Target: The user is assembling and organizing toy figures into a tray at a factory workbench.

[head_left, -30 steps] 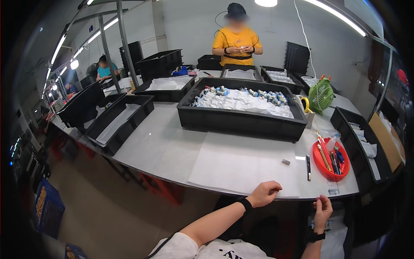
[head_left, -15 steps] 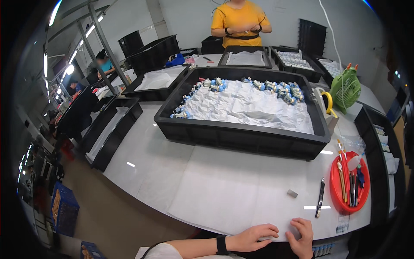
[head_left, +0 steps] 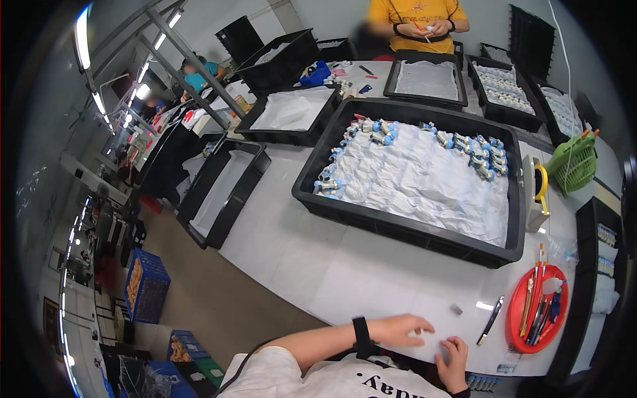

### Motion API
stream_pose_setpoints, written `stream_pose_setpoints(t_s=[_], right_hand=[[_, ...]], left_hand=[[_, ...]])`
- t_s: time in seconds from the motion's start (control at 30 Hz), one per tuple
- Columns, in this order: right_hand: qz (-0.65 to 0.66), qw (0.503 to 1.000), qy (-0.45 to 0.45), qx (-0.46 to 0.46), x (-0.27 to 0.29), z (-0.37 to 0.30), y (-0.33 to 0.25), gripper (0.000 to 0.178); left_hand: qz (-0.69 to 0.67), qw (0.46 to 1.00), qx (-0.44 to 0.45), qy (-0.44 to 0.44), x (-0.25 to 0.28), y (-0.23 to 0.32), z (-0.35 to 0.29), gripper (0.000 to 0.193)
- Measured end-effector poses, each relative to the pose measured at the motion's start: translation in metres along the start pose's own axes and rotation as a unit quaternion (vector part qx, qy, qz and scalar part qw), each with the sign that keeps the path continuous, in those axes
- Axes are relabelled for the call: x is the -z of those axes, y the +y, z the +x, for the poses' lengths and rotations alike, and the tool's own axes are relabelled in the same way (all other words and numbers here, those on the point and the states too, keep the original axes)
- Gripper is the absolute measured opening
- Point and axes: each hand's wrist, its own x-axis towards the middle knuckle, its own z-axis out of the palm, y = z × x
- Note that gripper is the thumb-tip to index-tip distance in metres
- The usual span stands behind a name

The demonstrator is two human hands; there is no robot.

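Note:
At the table's near edge, my left hand [head_left: 403, 330] is held over the white surface with its fingers curved and apart, nothing in them. To its right my right hand [head_left: 454, 365] rests by the edge, thumb and fingers spread, also holding nothing. A small grey block [head_left: 456, 309] lies just beyond both hands. Right of it is a slim black cutter-like tool [head_left: 490, 321]. Beyond stands a large black tray [head_left: 405, 229] lined with crumpled white sheeting [head_left: 418, 182]. Small blue-and-white figurines [head_left: 488, 156] lie along its far and left sides.
A red basket [head_left: 509, 325] with brushes [head_left: 531, 302] and pens stands at right. Yellow tape [head_left: 541, 189] and a green basket-like object [head_left: 574, 166] are behind it. More black trays [head_left: 225, 199] line the table. A person in yellow [head_left: 418, 26] works opposite.
The view has swung left, so the scene sits further right in the picture. My left hand has moved forward over the table, closer to the grey block. Both hands stay empty.

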Motion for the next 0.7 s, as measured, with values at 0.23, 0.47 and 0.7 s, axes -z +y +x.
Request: stream_pose_setpoints(t_s=[0.23, 0.47, 0.7], right_hand=[[0.051, 0.994, -0.079, -0.063, 0.025, 0.045, -0.018, 0.029], [0.103, 0.992, -0.041, -0.061, 0.02, 0.09, -0.054, 0.025], [0.124, 0.986, -0.086, -0.075, 0.011, 0.096, -0.055, 0.024]], left_hand=[[0.246, 0.904, 0.033, 0.348, 0.209, 0.051, -0.052, 0.044], [0.411, 0.803, 0.351, 0.25, 0.327, -0.02, -0.053, 0.069], [0.491, 0.754, 0.408, 0.152, 0.347, -0.066, -0.03, 0.059]])
